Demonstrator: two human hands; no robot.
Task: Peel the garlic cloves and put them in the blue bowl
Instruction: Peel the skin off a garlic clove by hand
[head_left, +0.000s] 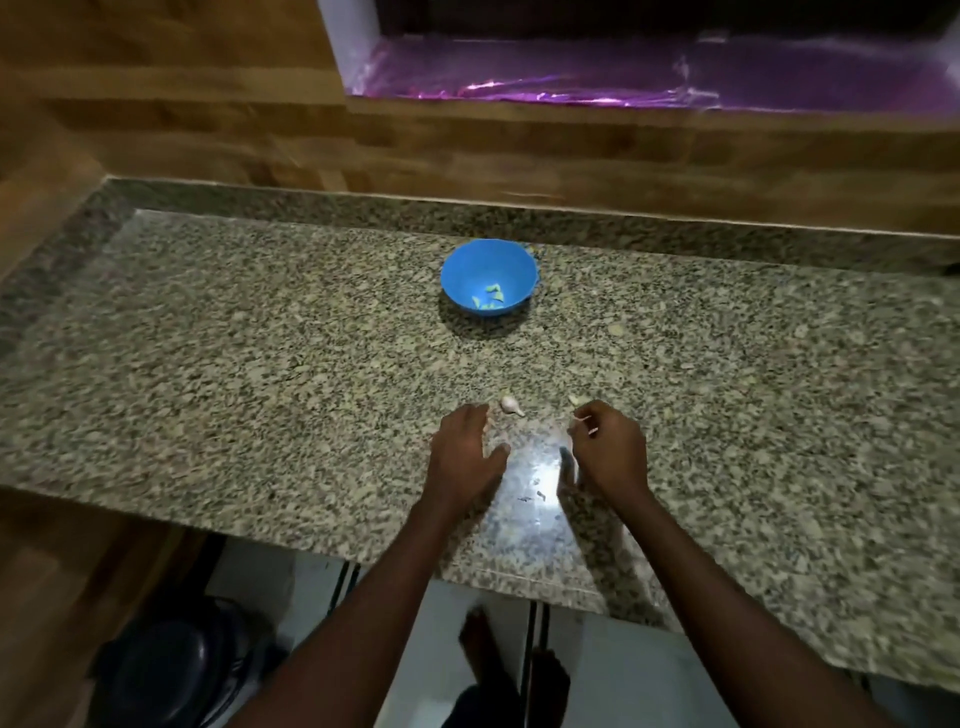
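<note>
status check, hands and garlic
Left hand open, reaching for unpeeled clove. Right hand pinching small pale scrap. Blue bowl holds peeled cloves. Nothing blocking.

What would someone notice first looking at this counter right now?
The blue bowl stands out at the middle of the speckled granite counter, with a few peeled cloves inside. Nearer the front edge, both hands hover, and an unpeeled garlic clove lies just beyond the left one.

Left hand (467, 447) spread flat, right hand (605, 447) curled, pinching
</note>
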